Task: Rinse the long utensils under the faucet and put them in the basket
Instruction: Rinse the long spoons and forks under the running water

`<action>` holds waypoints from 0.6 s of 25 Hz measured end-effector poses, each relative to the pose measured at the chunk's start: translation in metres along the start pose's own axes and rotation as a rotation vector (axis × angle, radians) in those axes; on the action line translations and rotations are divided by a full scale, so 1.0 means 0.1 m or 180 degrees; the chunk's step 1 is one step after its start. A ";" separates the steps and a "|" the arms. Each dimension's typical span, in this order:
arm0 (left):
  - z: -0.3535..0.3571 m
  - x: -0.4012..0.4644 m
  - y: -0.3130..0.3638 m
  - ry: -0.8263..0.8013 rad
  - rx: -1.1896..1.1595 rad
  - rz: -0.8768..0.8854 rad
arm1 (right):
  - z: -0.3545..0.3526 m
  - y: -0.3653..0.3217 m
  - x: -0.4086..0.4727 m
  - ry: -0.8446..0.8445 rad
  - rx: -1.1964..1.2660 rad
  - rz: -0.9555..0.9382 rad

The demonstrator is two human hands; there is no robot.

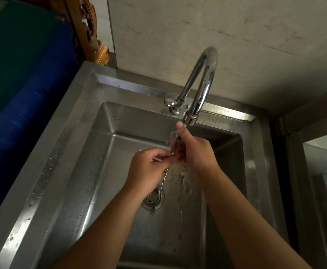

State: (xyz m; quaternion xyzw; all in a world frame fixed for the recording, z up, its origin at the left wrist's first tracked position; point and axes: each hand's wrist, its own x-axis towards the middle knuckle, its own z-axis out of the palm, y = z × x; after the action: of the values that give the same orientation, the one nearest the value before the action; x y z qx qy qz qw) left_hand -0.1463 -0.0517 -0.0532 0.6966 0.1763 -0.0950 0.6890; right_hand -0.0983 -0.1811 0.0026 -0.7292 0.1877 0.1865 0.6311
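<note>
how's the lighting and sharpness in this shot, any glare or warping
Head view: dim overall; glare on the faucet and the sink back rim; wide-angle bending at the edges; the utensil is thin and slightly blurred where both hands meet under the running water.

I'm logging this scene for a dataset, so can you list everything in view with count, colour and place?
sink: one, steel, centre, wet.
faucet: one, chrome, curved, at the back rim, water running.
drain strainer: one, metal, in the sink floor.
long utensil: one, silver, twisted stem with a small fork end, held under the spout.
second utensil: one, thin, silver, lying on the sink floor.
wall: pale, stained, behind.
blue surface: one, left of the sink.
carved wood: one, brown, top left.
left hand: fingers pinching the stem.
right hand: gripping the upper end.
</note>
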 end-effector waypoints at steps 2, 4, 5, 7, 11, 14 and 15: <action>-0.03 -0.01 0.00 -0.0008 -0.0050 0.0007 | -0.02 0.04 -0.01 -0.0167 -0.0049 -0.0157; -0.05 -0.01 -0.01 -0.0026 -0.0120 0.0000 | -0.04 0.11 -0.01 -0.0255 -0.0069 -0.0236; -0.05 -0.01 -0.02 -0.0023 -0.0151 -0.0005 | -0.05 0.15 0.00 -0.0301 -0.0053 -0.0258; -0.05 -0.02 -0.01 -0.0039 -0.0239 -0.0034 | -0.06 0.20 -0.01 -0.0426 0.0081 -0.0244; -0.05 -0.05 0.01 -0.0225 -0.0368 -0.0133 | -0.09 0.23 -0.03 -0.0556 0.0438 -0.0177; -0.05 -0.06 0.03 -0.0338 -0.0349 -0.0105 | -0.11 0.22 -0.04 -0.0490 0.0519 -0.0176; -0.05 -0.06 0.02 -0.0352 -0.0327 -0.0064 | -0.11 0.22 -0.05 -0.0478 0.0541 -0.0191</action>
State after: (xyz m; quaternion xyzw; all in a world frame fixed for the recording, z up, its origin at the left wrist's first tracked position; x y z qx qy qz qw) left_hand -0.1514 -0.0479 -0.0489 0.6522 0.1496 -0.1311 0.7315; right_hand -0.1135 -0.1951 -0.0117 -0.6622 0.1331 0.2050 0.7083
